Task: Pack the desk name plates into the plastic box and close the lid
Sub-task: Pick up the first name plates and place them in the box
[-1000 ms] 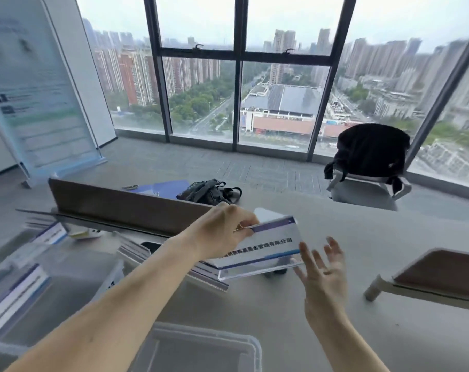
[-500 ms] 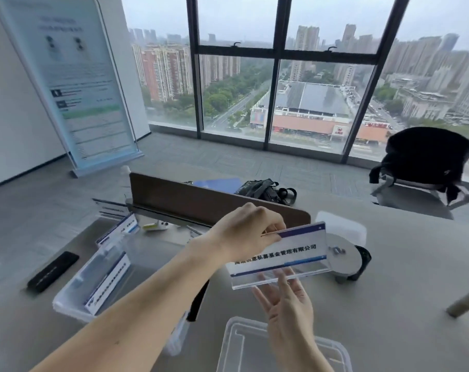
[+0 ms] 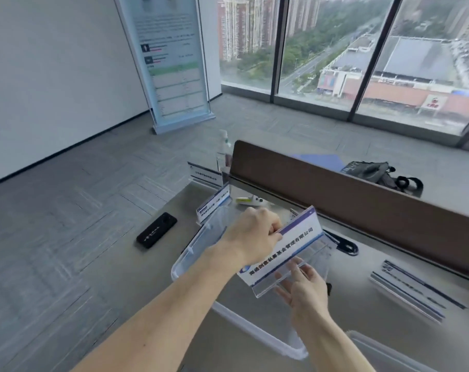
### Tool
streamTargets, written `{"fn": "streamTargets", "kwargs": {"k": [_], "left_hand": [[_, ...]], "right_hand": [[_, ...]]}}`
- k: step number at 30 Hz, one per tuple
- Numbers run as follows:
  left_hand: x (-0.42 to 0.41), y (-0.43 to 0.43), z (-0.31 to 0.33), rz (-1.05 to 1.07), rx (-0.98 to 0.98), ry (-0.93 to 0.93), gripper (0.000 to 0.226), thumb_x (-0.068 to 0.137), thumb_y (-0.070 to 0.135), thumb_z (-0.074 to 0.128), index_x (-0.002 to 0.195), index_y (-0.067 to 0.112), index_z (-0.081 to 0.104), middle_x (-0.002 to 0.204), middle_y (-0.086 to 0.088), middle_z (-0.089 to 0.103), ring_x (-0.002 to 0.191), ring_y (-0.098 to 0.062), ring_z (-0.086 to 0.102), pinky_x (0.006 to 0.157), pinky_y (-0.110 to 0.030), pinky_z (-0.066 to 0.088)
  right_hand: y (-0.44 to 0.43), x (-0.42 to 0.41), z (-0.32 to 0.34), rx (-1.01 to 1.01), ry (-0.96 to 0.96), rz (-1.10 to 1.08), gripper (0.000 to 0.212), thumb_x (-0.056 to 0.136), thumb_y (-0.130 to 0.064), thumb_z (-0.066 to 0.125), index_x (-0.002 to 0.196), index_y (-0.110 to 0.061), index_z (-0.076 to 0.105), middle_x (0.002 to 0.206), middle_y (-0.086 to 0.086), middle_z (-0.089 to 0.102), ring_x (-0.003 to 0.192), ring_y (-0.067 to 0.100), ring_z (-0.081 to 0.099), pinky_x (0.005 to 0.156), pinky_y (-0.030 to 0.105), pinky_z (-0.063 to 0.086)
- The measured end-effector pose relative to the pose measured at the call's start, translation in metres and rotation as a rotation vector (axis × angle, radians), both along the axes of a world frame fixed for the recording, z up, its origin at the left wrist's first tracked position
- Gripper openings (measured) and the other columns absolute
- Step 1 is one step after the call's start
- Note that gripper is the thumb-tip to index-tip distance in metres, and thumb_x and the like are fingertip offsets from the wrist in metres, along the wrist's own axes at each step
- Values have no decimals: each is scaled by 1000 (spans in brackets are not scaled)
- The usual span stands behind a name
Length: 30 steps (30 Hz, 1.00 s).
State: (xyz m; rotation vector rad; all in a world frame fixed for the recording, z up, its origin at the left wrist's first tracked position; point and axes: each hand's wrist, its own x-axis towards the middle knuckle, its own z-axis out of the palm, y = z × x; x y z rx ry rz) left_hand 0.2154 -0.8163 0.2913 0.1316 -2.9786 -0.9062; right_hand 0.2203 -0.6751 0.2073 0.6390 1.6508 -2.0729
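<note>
Since the earlier frame, the acrylic name plate [image 3: 284, 253] had been carried over the clear plastic box [image 3: 198, 242]. Its upper edge was pinched in the left hand's [image 3: 251, 234] grip; the right hand [image 3: 306, 289], fingers spread, supported its base, long axis running diagonally across the box.

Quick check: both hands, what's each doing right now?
Left hand: closed, pinching the name plate by its top edge.
Right hand: open, fingers supporting its clear base.

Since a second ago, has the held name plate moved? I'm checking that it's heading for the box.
Yes. The name plate, pinched by the left hand and supported by the right hand, has gone from beside the plastic box to above it.
</note>
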Motion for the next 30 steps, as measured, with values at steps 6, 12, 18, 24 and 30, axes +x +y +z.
{"fn": "streamTargets", "kwargs": {"k": [6,12,18,24,30], "left_hand": [[-18,-82,-96,26,115,-241,13,93,15,65,98,9,76,99,-9,77,94,-27,73,85,-42,61],[-22,-103,-179,86,159,-365,10,92,15,63,87,11,71,93,-11,75,88,-32,71,81,-43,61],[-30,-100,-227,186,110,-353,26,91,15,63,67,15,54,73,-8,68,72,-32,67,67,-44,60],[-33,-102,-251,195,9,-364,21,90,12,59,71,17,52,74,-9,67,73,-34,68,62,-44,58],[-35,-108,-250,188,-27,-348,12,95,15,58,83,15,60,85,-9,71,81,-33,71,65,-40,58]], "right_hand": [[-80,-28,-87,210,-93,103,36,100,-19,58,135,-13,51,121,12,69,97,29,73,71,44,61],[-115,-36,-159,279,-231,112,25,100,-14,54,125,-14,52,92,5,64,82,21,61,72,43,50],[-129,-58,-200,319,-246,193,28,99,-8,50,75,-22,52,71,-2,52,62,15,47,63,30,41],[-145,-67,-237,376,-314,290,25,89,-12,54,65,-17,52,72,8,57,68,22,51,57,29,36],[-162,-65,-252,303,-354,283,55,83,-23,52,137,-19,52,131,6,62,119,26,61,98,44,53]]}}
